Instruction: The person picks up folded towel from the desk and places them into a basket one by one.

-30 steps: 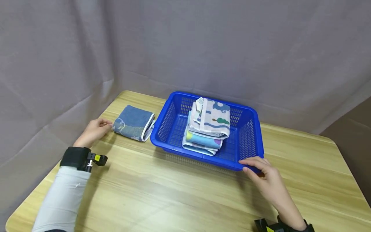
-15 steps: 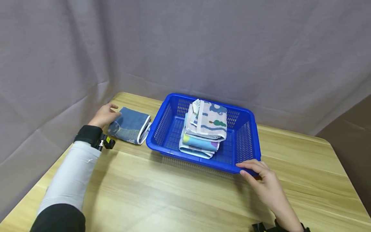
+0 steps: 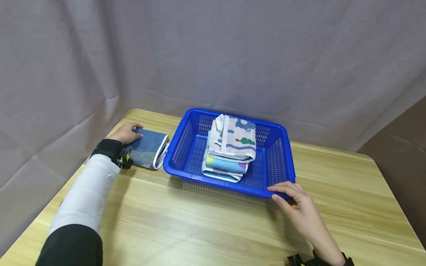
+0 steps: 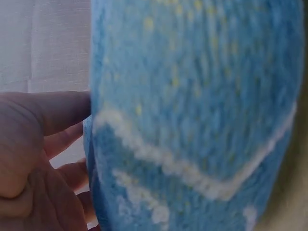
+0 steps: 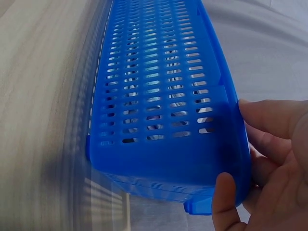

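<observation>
My left hand (image 3: pixel 125 133) is at the left edge of a folded blue towel (image 3: pixel 151 140), its thumb against the cloth and a gap between thumb and forefinger. Up close in the left wrist view, that towel (image 4: pixel 192 96) shows white trim and yellow flecks; the fingertips disappear behind its edge. At the near right corner of a blue plastic basket (image 3: pixel 213 179), my right hand (image 3: pixel 301 207) pinches the rim. The right wrist view has the thumb and fingers around the basket's rim (image 5: pixel 231 91). Inside the basket lies a stack of folded patterned towels (image 3: pixel 233 142).
The basket stands on a light wooden table (image 3: pixel 186 229), just right of the blue towel. A grey cloth backdrop (image 3: pixel 213 55) hangs behind the table and along its left side. A brown panel (image 3: pixel 399 133) borders the right.
My left hand has moved forward along the blue towel's left edge toward its far corner. The right hand keeps its hold on the basket rim. The head view has shifted slightly.
</observation>
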A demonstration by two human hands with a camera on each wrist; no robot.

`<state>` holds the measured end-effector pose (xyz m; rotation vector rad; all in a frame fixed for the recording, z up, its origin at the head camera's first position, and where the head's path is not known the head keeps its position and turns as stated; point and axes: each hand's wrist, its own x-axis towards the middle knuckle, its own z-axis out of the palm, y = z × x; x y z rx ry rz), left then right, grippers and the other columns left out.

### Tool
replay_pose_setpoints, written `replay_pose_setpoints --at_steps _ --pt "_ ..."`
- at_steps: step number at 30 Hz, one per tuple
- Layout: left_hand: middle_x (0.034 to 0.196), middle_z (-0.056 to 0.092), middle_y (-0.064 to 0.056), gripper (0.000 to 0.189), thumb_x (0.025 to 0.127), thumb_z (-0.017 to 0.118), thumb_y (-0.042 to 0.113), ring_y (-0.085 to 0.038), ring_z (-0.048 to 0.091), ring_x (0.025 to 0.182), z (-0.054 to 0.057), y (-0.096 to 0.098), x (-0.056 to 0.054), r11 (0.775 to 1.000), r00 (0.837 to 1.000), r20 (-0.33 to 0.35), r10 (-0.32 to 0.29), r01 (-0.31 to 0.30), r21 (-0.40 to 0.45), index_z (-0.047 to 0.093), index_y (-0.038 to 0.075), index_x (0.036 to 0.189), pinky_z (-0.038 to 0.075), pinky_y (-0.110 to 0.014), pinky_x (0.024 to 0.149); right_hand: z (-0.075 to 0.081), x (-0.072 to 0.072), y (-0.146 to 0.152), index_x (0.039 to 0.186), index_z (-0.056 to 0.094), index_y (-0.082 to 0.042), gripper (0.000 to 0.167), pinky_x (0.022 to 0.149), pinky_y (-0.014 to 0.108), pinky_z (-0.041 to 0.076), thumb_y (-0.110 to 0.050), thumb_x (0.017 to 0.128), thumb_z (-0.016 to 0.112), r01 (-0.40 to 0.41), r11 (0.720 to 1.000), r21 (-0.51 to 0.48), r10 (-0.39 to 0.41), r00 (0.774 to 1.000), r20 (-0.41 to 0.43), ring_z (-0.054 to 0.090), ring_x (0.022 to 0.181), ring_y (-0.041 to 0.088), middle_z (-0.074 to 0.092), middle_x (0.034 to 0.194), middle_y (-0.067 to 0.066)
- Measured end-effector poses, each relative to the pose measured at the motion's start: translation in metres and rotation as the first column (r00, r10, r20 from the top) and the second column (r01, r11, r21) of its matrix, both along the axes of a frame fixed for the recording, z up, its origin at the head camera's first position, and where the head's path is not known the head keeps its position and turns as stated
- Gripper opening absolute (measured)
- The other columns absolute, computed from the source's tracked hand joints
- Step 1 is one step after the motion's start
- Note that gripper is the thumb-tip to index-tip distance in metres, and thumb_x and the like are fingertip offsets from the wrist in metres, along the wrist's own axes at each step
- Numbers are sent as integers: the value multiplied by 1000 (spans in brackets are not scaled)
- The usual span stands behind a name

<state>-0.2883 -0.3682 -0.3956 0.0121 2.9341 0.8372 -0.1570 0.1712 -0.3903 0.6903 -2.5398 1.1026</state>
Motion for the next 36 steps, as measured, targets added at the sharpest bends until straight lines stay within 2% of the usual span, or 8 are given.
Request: replay_pose_setpoints --at_steps 3,9,17,20,24,29,36 --pt "135 50 -37 44 94 61 10 -50 47 126 0 -2 4 1000 1000 4 -15 16 -8 51 -14 130 36 -58 109 0 0 -1 105 75 -12 22 65 17 45 3 89 69 -4 1000 2 4 1000 1 48 95 -7 69 101 -4" --pt "120 59 -35 40 91 66 10 -43 58 106 4 -3 14 995 995 36 -91 92 -25 56 -14 122 47 -53 93 2 -1 -2 105 75 -12 22 64 19 47 3 89 69 -6 1000 4 6 1000 3 48 96 -8 68 101 -4" --pt "111 64 -30 36 91 68 15 -37 60 97 1 4 35 992 992 22 -123 124 -39 60 -10 115 48 -51 88 2 0 -2 105 75 -12 21 63 19 47 1 90 68 6 1000 14 -6 1000 19 48 96 -10 69 101 -1" --pt "107 65 -28 36 91 70 17 -35 61 93 -2 7 46 991 991 5 -130 131 -38 61 -9 114 49 -49 84 1 1 -3 105 75 -12 21 63 19 47 1 90 68 7 1000 12 -7 1000 21 48 96 -10 69 101 -1" --pt "101 67 -22 34 89 73 17 -30 61 88 -5 11 67 989 989 -4 -149 149 -19 63 -6 111 50 -44 78 1 2 -4 105 75 -12 21 63 19 47 1 90 68 4 1000 8 -4 1000 18 48 95 -10 69 101 -2" --pt "99 66 -17 30 89 74 19 -27 60 87 -5 19 93 985 984 31 -175 175 13 63 -1 107 48 -40 76 1 0 -4 104 75 -11 20 63 16 46 2 90 68 -8 1000 -9 9 1000 12 49 95 -8 68 100 -4" --pt "101 66 -17 28 86 77 20 -30 60 91 1 32 112 973 971 75 -227 230 -21 62 1 102 49 -42 78 -1 0 -4 104 75 -11 20 63 16 46 2 90 68 -2 1000 -12 2 1000 13 48 95 -9 69 100 -4"
